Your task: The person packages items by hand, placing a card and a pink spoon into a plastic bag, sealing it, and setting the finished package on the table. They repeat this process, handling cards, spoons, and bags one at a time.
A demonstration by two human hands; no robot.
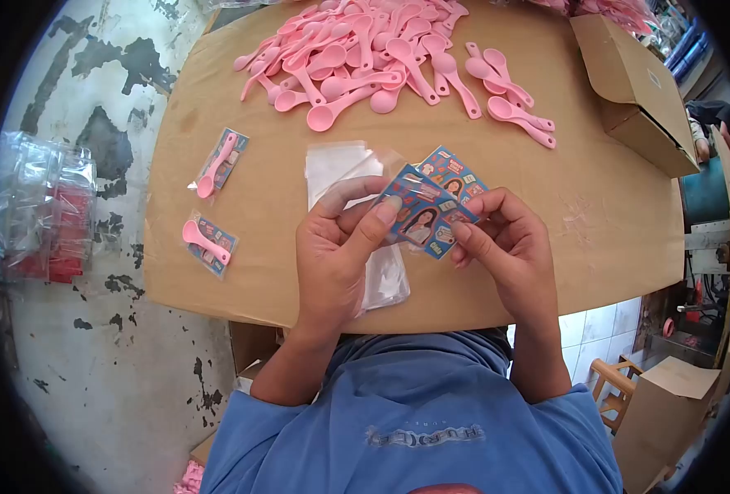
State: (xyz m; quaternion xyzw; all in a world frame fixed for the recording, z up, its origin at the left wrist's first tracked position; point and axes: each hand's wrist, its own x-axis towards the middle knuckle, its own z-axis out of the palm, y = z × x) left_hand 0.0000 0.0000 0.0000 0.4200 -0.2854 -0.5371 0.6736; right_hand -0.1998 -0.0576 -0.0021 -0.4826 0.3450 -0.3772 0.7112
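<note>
My left hand (340,247) pinches a clear plastic bag (391,165) between thumb and fingers at the left end of a blue printed card (421,218). My right hand (513,247) grips the card's right edge, thumb on top and fingers curled behind. The plastic overlaps the card's left part in this view. More blue printed cards (445,162) show just behind the held one. Under my left hand lies a stack of clear plastic bags (388,284), partly hidden by the hand.
A heap of pink measuring spoons (356,49) covers the table's far side. Two packed spoons with cards (216,165) (208,243) lie at the left. An open cardboard box (636,95) stands at the right edge. Plastic packs (48,210) are at far left.
</note>
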